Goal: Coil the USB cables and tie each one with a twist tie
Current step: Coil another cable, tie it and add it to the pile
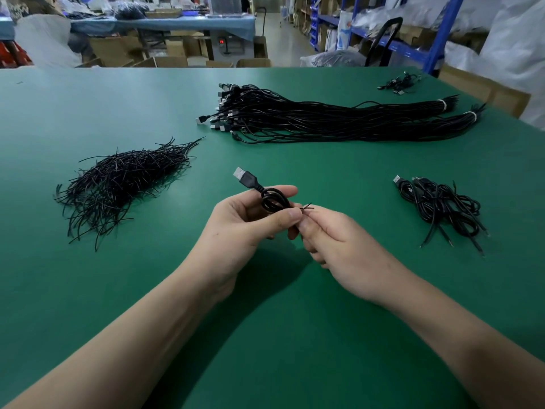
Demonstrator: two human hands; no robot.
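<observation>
Pinching coiled cable [273, 199], twist tie [307, 206]

Green table [88, 290]; beyond it cardboard boxes [174, 62], blue-covered bench [177, 23]; blue shelving [443, 33] at right.

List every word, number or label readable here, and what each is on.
No text is legible.
Red digits on the grey machine: too small to read.
Blue print on the white bag: blurred.
USB plug of the cable: no marking shows.
</observation>
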